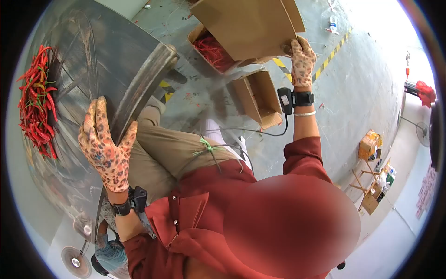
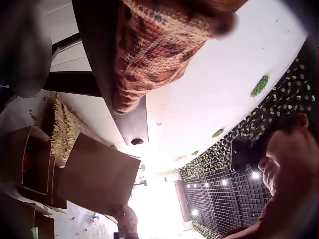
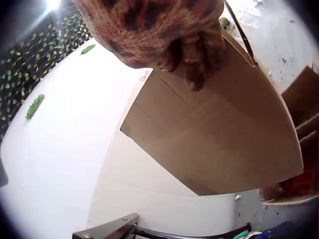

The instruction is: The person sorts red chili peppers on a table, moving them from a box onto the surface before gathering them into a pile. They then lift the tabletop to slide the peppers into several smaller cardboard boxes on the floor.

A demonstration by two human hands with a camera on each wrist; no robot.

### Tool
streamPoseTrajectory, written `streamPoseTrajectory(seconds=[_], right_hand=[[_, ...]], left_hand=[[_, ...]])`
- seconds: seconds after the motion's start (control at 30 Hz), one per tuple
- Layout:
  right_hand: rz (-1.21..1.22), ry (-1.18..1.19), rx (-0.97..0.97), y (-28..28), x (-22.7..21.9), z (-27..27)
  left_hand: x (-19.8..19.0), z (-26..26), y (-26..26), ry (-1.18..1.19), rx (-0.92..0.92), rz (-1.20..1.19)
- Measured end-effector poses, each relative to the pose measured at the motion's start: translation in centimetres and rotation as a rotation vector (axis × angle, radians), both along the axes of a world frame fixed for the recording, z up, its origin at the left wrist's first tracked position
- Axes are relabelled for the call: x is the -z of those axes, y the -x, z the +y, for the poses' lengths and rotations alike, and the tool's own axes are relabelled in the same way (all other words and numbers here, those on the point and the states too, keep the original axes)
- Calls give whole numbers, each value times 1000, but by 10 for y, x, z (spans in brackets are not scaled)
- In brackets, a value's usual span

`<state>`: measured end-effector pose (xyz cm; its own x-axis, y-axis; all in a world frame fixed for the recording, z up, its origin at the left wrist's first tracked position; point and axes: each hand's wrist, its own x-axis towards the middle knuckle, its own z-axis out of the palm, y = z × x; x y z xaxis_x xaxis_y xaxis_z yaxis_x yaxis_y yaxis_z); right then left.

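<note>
My right hand (image 1: pixel 303 63), in a leopard-print glove, grips the edge of a large brown cardboard box (image 1: pixel 251 28) above the floor. In the right wrist view its curled fingers (image 3: pixel 193 64) lie against the cardboard's broad face (image 3: pixel 214 124). My left hand (image 1: pixel 107 144), gloved alike, rests on the edge of the dark metal table (image 1: pixel 125 37). Its fingers lie straight on the tabletop, with the thumb spread at the edge. Beyond that hand, a heap of red chilies (image 1: pixel 37 102) with some green stems lies on the table.
On the floor, a carton (image 1: pixel 195 36) holding red chilies (image 1: pixel 216 53) stands partly behind the raised box. A smaller open carton (image 1: pixel 246 97) sits nearer my legs. Yellow-black tape (image 1: pixel 332 56) marks the floor. Another person (image 1: pixel 111 253) and a fan (image 1: pixel 75 262) are at lower left.
</note>
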<state>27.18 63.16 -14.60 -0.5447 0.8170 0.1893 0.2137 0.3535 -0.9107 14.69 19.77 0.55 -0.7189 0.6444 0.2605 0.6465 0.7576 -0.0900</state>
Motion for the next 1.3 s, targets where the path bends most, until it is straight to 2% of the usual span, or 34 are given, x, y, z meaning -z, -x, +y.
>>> streamPoseTrajectory(seconds=[0.03, 0.1, 0.17, 0.23, 0.27, 0.3, 0.37, 0.47, 0.53, 0.57, 0.6, 0.67, 0.7, 0.8, 0.93, 1.1, 1.17, 1.2, 1.23, 1.3], right_hand=[[5, -8, 9, -13, -8, -3], [-279, -332, 82, -35, -18, -12], [-238, -258, 94, -57, -4, -9], [-141, -66, 85, -81, 12, -4], [-49, 109, 80, -90, 13, -9], [-43, 105, 80, -100, 13, -13], [24, 553, 184, -122, 6, -24], [144, 859, 130, -159, 22, -31], [199, 923, 75, -184, 53, -29], [236, 996, 18, -191, 59, -31], [234, 996, 14, -196, 64, -32], [356, 1144, 22, -195, 65, -41], [359, 1143, 13, -192, 65, -42], [157, 964, 115, -171, 60, -43], [225, 992, -5, -139, 64, -18], [275, 1037, 2, -94, 74, 13], [360, 750, -113, -77, 88, 28], [196, 359, -175, -71, 95, 39], [194, 362, -182, -62, 92, 41], [350, 624, -9, -41, 59, 40]], left_hand=[[1, 0, 1, -8, 9, 5], [1, -2, -1, -15, 23, 22], [-2, -1, -2, -9, 25, 2], [-3, -1, -3, -16, 26, -12], [-2, -2, -2, -20, 34, 2], [-1, -4, -2, -23, 34, 8], [-2, -3, -2, -24, 46, 11], [-3, -2, -3, -34, 34, 10], [-2, -2, -2, -40, 41, 30], [-2, -2, -2, -43, 48, 49], [-1, -2, -3, -43, 44, 50], [-2, -2, -3, -18, 36, 62], [-2, -3, -3, -21, 31, 69], [-2, -3, -3, -42, 49, 48], [-5, -2, -5, -32, 25, 18], [-5, -2, -4, -25, -3, -9], [-6, -2, -4, -11, -16, -12], [-5, -2, -4, -12, -13, -12], [-4, -3, -3, -12, -8, -13], [-4, -3, -3, -21, -7, -10]])
